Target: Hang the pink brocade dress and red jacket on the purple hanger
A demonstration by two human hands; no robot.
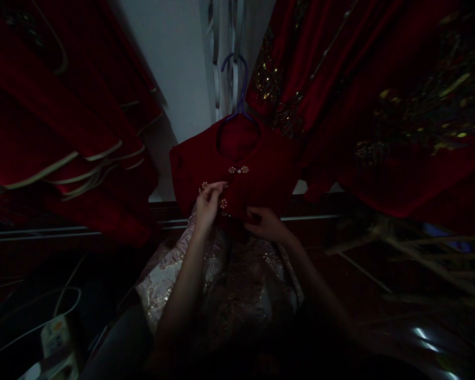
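Note:
A short red jacket (269,169) with a round neckline hangs on a purple hanger (243,89) in front of me. Bead-like flower fasteners (238,170) sit on its front, one pair just under the neckline and others lower down. My left hand (209,203) pinches the jacket's front beside the lower flowers, thumb and forefinger together. At the lower right of the jacket, my right hand (266,224) has its fingers curled at the hem; in the dim light the exact hold is hard to see. Below both hands hangs a shiny pale pink-gold patterned cloth (170,279).
Red garments with pale trim (59,169) hang on the left. Red garments with gold sequins (269,79) hang on the right. A white power strip (57,338) with a cable lies lower left. A wooden rack-like frame (419,258) stands at right.

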